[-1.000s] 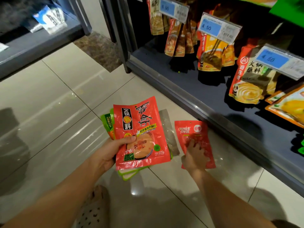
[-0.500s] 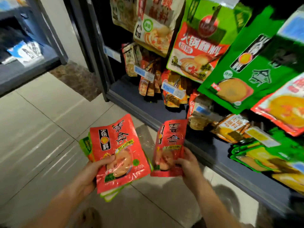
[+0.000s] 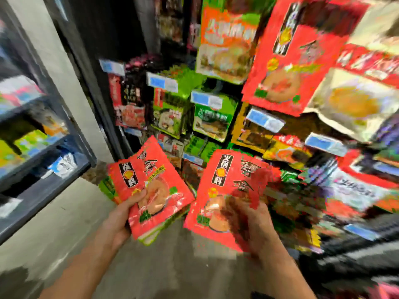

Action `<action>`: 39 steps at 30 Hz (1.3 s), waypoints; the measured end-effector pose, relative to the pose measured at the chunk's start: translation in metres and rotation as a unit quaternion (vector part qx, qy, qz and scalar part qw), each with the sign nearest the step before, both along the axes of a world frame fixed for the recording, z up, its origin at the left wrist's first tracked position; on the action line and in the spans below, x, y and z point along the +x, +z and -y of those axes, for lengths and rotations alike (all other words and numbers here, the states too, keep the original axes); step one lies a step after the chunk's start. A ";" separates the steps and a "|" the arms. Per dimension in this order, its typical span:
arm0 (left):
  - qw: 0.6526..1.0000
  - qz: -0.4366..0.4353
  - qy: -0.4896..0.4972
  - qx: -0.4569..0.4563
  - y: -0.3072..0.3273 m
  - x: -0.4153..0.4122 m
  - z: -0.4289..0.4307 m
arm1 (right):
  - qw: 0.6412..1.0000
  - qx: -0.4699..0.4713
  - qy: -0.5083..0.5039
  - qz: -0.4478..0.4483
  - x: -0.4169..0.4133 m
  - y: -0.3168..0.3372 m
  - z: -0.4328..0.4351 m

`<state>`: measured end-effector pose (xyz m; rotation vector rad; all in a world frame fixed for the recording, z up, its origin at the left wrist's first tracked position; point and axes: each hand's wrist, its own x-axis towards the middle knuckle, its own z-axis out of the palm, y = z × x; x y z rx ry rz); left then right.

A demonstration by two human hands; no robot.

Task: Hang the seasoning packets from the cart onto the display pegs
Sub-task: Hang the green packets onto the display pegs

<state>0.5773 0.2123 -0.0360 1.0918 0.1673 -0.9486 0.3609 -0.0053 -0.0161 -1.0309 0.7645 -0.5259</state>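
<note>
My left hand (image 3: 121, 216) grips a stack of seasoning packets (image 3: 151, 186): a red one on top, green ones under it. My right hand (image 3: 252, 227) holds a single red packet (image 3: 224, 190) of the same kind by its lower edge, upright, in front of the display. The display rack (image 3: 138, 39) fills the right half of the view with hanging packets. A matching red packet (image 3: 289, 61) hangs at the upper right. The picture is badly smeared, so no peg shows clearly.
Blue-and-white price tags (image 3: 206, 99) stick out between rows of green, yellow and orange packets. A grey shelf unit (image 3: 45, 169) with goods stands at the left. Tiled floor (image 3: 64, 229) lies below, between the two units.
The view has swung upward from the floor and bottom shelf to the hanging rows. My right hand has raised its red packet higher and nearer the display. The left hand's stack has risen slightly.
</note>
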 end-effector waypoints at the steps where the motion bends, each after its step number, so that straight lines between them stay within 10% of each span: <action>1: 1.000 0.009 0.002 -0.016 0.028 -0.004 0.006 | 1.000 -0.017 -0.007 0.007 -0.007 0.025 0.002; 17: 0.979 0.087 -0.012 -0.187 0.264 -0.008 0.094 | 0.976 -0.171 -0.123 0.049 -0.019 0.237 0.073; 39: 0.967 0.111 -0.098 -0.208 0.290 0.095 0.136 | 0.963 -0.153 -0.213 0.061 0.092 0.254 0.126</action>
